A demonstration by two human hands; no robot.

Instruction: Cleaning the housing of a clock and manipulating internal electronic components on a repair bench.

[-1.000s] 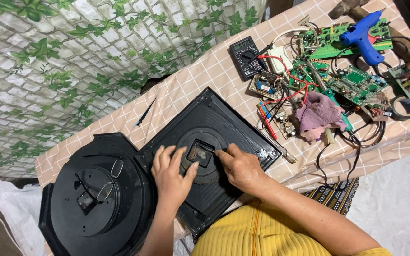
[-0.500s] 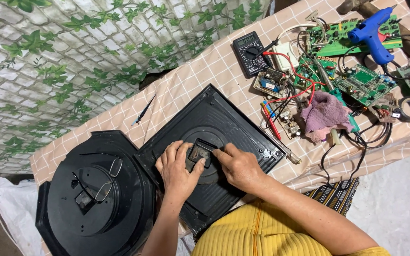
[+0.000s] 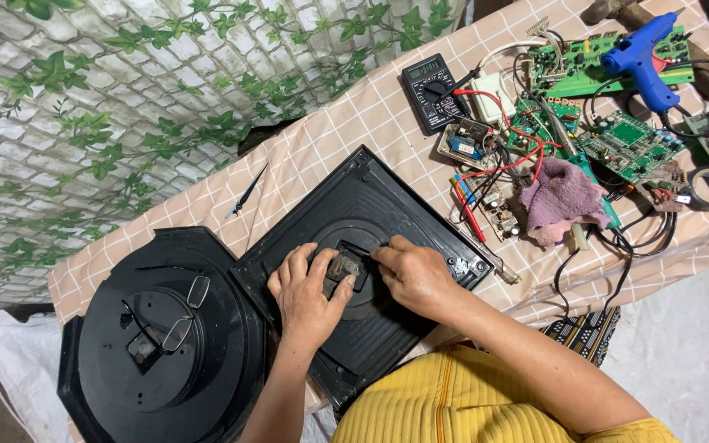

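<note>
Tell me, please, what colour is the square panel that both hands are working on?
Black, seen best in the head view: the square panel.

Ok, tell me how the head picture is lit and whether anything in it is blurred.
Head view: soft, even daylight, no hard shadows or glare; the left hand and right hand on the black square panel are sharp, as are the green circuit boards; the small part between the fingers is too dark to make out.
</note>
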